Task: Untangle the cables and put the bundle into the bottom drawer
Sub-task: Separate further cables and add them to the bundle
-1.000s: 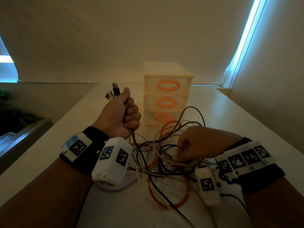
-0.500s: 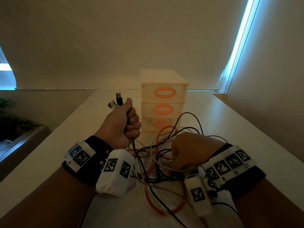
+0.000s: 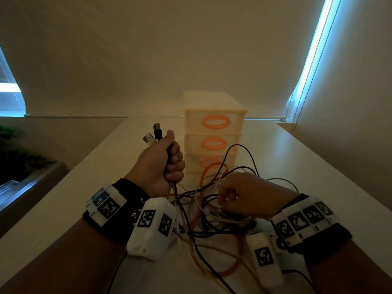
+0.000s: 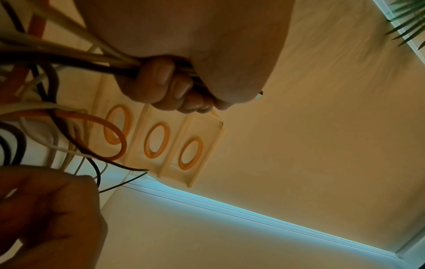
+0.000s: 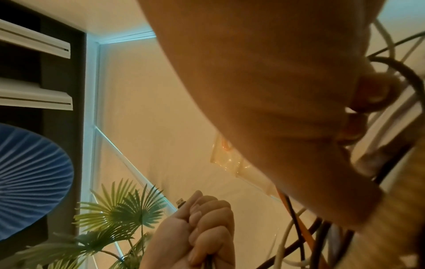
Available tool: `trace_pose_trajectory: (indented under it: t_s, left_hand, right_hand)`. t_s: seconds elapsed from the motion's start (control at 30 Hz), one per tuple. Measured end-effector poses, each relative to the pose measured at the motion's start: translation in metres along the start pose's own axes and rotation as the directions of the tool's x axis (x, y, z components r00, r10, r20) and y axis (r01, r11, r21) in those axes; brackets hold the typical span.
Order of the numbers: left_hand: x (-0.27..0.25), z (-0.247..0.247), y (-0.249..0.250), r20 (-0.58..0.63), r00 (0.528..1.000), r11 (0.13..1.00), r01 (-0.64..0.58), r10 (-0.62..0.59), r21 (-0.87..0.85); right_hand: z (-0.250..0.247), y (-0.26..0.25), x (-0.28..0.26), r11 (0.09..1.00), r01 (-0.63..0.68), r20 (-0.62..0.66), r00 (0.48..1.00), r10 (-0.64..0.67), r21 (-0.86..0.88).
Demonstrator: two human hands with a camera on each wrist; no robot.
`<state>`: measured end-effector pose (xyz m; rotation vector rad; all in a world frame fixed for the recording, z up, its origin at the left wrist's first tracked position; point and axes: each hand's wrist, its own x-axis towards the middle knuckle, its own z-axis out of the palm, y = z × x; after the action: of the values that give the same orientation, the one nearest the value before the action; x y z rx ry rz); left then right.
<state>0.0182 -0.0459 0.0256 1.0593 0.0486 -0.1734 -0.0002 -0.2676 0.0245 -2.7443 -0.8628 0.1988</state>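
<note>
At frame centre the left hand [image 3: 158, 164] clenches the gathered plug ends while the right hand [image 3: 250, 196] pinches into the limp, light, snag-prone cables [image 3: 203, 225], best held near the plugs.

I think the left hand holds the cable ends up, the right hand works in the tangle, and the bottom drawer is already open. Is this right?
Not entirely. The bottom drawer is shut, as the head view shows. The left hand does grip the cable ends, and the right hand works in the tangle.

Cable loops [image 3: 214, 200] apparently across the bottom drawer [image 3: 210, 163] front.
</note>
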Motion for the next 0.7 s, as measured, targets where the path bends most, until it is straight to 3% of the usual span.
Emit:
trace_pose_trajectory:
  t_s: [0.07, 0.17, 0.27, 0.43, 0.7]
  left_hand:
    - [0.000, 0.001, 0.000, 0.002, 1.000, 1.000, 0.003, -0.003, 0.004]
    - [0.000, 0.001, -0.001, 0.004, 1.000, 1.000, 0.006, -0.006, 0.002]
    - [0.001, 0.000, -0.001, 0.006, 1.000, 1.000, 0.010, -0.010, -0.001]
    - [0.000, 0.000, 0.000, 0.007, 1.000, 1.000, 0.008, -0.008, -0.002]
    - [0.000, 0.000, -0.001, 0.010, 1.000, 1.000, 0.001, -0.001, 0.001]
  right_hand:
    - [0.000, -0.001, -0.003, 1.000, -0.026, 0.026, 0.999, 0.025, 0.017]
    - [-0.002, -0.003, -0.003, 0.988, -0.116, 0.120, 0.984, 0.128, -0.102]
    - [-0.003, -0.008, -0.002, 0.984, -0.098, 0.178, 0.976, 0.125, -0.149]
    - [-0.001, -0.008, 0.003, 0.988, -0.149, 0.265, 0.952, 0.155, -0.043]
    - [0.008, -0.004, 0.005, 0.996, -0.091, 0.103, 0.991, 0.089, 0.012]
